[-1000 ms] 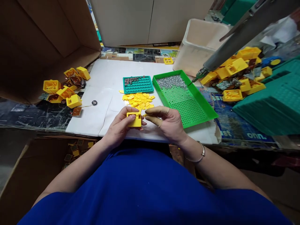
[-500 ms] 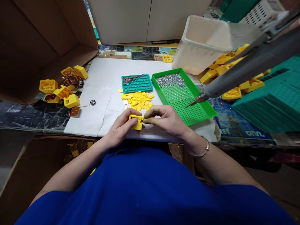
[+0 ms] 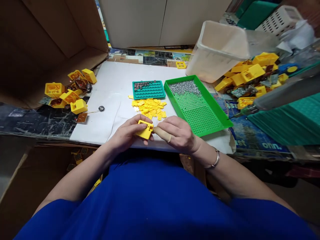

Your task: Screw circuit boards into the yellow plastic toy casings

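My left hand (image 3: 126, 133) grips a small yellow plastic case (image 3: 144, 134) over the front edge of the white work sheet. Its thumb lies over the case's open, hollow side. My right hand (image 3: 178, 133) is closed at the case's right edge, a pale cover on one finger. Whatever its fingertips pinch is hidden. Just beyond the hands lies a pile of small flat yellow pieces (image 3: 150, 108). Behind them, a teal tray (image 3: 156, 91) carries small dark discs (image 3: 141, 85). To the right, a green perforated tray (image 3: 205, 111) holds many silver screws (image 3: 184, 87).
A power screwdriver (image 3: 280, 91) hangs at right, before piled yellow cases (image 3: 250, 73) and stacked teal trays (image 3: 287, 123). A clear plastic bin (image 3: 212, 56) stands behind. At left are a cardboard box (image 3: 75, 53) and yellow cases (image 3: 78, 106) with wired parts.
My right hand's fingers have folded in closer against the case's right edge, and the case has tilted slightly. The screwdriver has swung to the right, away from the green tray.
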Motion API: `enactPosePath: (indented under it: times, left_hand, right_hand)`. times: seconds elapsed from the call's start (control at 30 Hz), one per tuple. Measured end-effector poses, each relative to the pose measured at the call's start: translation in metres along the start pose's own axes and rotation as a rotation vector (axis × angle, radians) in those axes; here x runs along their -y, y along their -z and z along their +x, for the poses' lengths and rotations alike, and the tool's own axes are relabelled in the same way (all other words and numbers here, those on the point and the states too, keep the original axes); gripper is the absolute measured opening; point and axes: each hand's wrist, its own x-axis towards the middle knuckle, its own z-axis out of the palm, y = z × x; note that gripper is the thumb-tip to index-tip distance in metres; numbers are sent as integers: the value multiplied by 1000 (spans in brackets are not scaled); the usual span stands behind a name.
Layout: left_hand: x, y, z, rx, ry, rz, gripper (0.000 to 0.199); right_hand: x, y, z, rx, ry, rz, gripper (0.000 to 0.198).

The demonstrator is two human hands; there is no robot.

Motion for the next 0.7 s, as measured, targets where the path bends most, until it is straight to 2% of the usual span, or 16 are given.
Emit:
enactPosePath:
  times: [0.07, 0.13, 0.23, 0.33, 0.43, 0.53, 0.7]
  left_hand:
    - [0, 1, 2, 26, 55, -50, 22]
    - [2, 1, 3, 1, 23, -56, 22]
    - [8, -4, 3, -44, -91, 17, 25]
    - [12, -10, 1, -26, -187, 161, 30]
    - [16, -14, 1, 4, -279, 334, 28]
    - [20, -14, 1, -23, -362, 483, 28]
    - [26, -12, 1, -69, -375, 530, 29]
  right_hand:
    - [0, 2, -1, 19, -32, -34, 27]
    - [3, 2, -1, -35, -230, 45, 22]
    - [9, 0, 3, -152, -589, 320, 11]
    - [15, -5, 8, -196, -779, 562, 13]
    - [19, -10, 11, -204, -832, 625, 16]
    - [22, -15, 10, -218, -820, 553, 14]
    - [27, -22, 7, -298, -793, 486, 15]
